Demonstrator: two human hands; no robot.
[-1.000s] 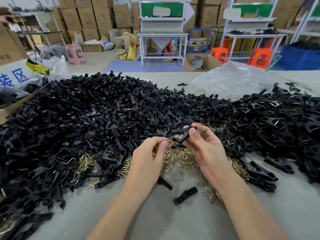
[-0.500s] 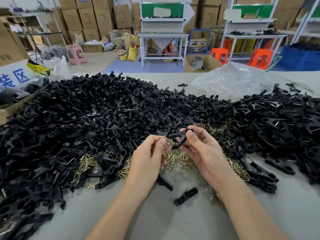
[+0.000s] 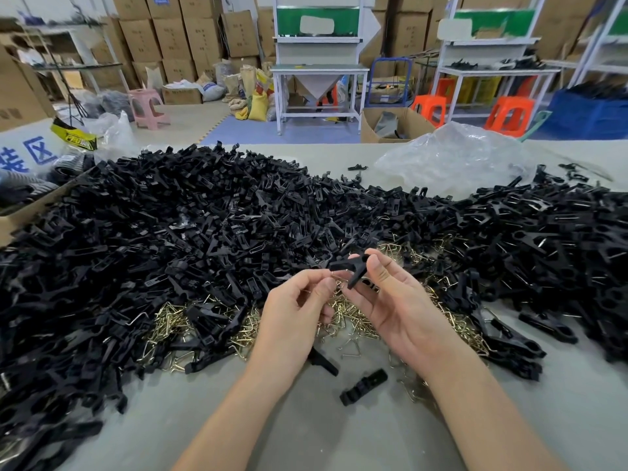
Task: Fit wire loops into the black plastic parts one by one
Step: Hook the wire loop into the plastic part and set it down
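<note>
Fingers (image 3: 380,270) of the right hand (image 3: 404,307) pinch a black plastic part (image 3: 354,266); the left hand (image 3: 292,314) pinches a wire loop (image 3: 334,274).

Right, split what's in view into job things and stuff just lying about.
Job: black plastic part in right hand; wire loop pinched by left hand; heap of black parts; brass wire loop pile.
Lying about: clear plastic bag; pink stool; orange stools; open cardboard box.
</note>
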